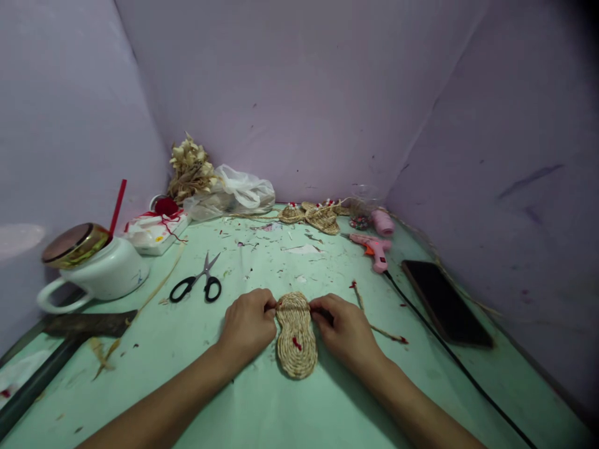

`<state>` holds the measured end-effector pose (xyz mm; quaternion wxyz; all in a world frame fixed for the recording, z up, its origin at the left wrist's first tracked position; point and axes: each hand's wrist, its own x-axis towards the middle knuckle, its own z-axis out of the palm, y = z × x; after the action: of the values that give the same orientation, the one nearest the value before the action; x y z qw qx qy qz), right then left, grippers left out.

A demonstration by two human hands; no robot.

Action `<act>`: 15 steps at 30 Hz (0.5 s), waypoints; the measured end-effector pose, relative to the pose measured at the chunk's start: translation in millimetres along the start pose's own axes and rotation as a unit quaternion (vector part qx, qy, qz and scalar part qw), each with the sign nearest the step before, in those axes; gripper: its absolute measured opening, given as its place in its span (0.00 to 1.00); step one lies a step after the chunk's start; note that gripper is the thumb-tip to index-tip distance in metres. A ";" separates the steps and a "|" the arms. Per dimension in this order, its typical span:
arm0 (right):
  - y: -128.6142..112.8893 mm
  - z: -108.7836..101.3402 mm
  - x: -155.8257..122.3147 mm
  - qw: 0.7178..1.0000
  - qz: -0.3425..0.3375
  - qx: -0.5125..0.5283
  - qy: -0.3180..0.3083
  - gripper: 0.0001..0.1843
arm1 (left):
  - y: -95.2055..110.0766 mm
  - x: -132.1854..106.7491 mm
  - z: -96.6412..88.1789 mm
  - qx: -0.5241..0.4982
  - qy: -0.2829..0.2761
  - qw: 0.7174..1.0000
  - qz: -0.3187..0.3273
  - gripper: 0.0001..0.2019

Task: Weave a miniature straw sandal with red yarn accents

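Note:
A small woven straw slipper (297,358) lies flat on the green table in front of me, its coiled sole narrow at the middle and marked with a red bit near the lower end. A braided band crosses its upper part. My left hand (250,321) pinches the left edge at the band, thumb and fingers pressed together. On the opposite edge, my right hand (344,327) pinches with curled fingers. To the right of the right hand lies a loose straw cord (374,324) with red-tied ends.
Open scissors (201,280) lie left of centre; a hammer (88,325) and white mug (110,274) are farther left. A pink glue gun (374,249) with a black cable and a phone (444,302) lie right. Finished straw pieces (318,217) and a plastic bag (243,190) sit by the wall.

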<state>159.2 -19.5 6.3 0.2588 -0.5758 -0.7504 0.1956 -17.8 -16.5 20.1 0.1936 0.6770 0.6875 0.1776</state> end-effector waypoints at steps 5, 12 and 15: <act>-0.6 0.4 -0.5 1.000 0.001 0.004 -0.001 0.11 | -1.0 0.0 -0.4 0.005 0.000 1.000 0.004 0.05; -2.7 -2.0 -0.3 1.000 -0.003 0.004 -0.005 0.12 | 1.2 -0.8 -1.7 0.013 -0.008 1.000 0.004 0.06; -3.7 -2.9 -0.3 1.000 -0.001 0.001 -0.008 0.12 | 1.8 -1.3 -2.2 0.017 -0.010 1.000 0.002 0.05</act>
<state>158.2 -20.8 10.7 0.2534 -0.5731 -0.7531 0.2004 -17.4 -17.7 23.0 0.1884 0.6836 0.6868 0.1595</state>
